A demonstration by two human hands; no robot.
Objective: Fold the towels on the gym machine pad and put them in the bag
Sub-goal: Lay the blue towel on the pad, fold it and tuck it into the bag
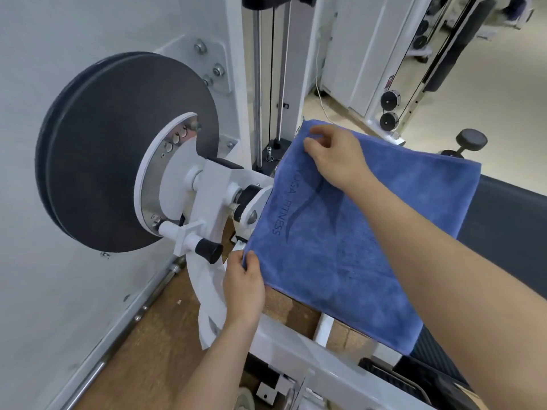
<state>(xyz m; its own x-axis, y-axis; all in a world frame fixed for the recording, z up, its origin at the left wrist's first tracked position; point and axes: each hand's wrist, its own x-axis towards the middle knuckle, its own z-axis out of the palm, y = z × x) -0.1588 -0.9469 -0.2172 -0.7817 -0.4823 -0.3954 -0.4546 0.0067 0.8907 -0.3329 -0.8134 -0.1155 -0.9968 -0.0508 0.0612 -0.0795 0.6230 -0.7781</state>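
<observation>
A blue towel (370,232) with dark "YOGA FITNESS" lettering lies spread flat over the dark gym machine pad (509,220), covering most of it. My left hand (244,285) pinches the towel's near left corner, which overhangs the pad's edge. My right hand (334,155) reaches across the cloth and holds the far left corner between fingers and thumb. No bag is in view.
A large black pulley disc (118,149) on the white machine frame stands close to the left of the towel, with a black-tipped adjustment pin (208,250) beside my left hand. Cable rods rise behind. A dumbbell (470,140) lies on the floor beyond the pad.
</observation>
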